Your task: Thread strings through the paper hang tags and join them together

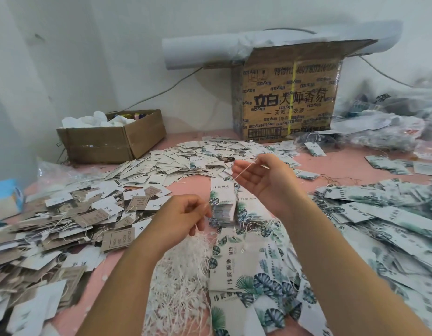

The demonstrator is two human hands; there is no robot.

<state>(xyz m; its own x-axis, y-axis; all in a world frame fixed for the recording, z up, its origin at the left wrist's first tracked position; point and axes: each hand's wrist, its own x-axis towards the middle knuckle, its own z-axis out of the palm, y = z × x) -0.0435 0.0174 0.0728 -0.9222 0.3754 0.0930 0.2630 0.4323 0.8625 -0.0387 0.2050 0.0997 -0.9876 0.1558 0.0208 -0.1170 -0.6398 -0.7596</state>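
Bundle of loose white strings nearest, lying against leaf-print hang tags. Left hand — fingers pinching one string at its low end; right hand, fingers pinching the upper end, string taut between. Tag stack just beside the left fingertips. Beyond — cardboard box at the wall.

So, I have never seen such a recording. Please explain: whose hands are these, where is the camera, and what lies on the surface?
There is no machine here. These are a person's two bare hands, filmed by one camera worn on the head, looking forward and down. The left hand and the right hand each pinch a thin white string. A stack of leaf-printed tags is between them. On the pink surface lie heaps of paper tags, a bundle of loose strings, a low cardboard box and a tall printed box.
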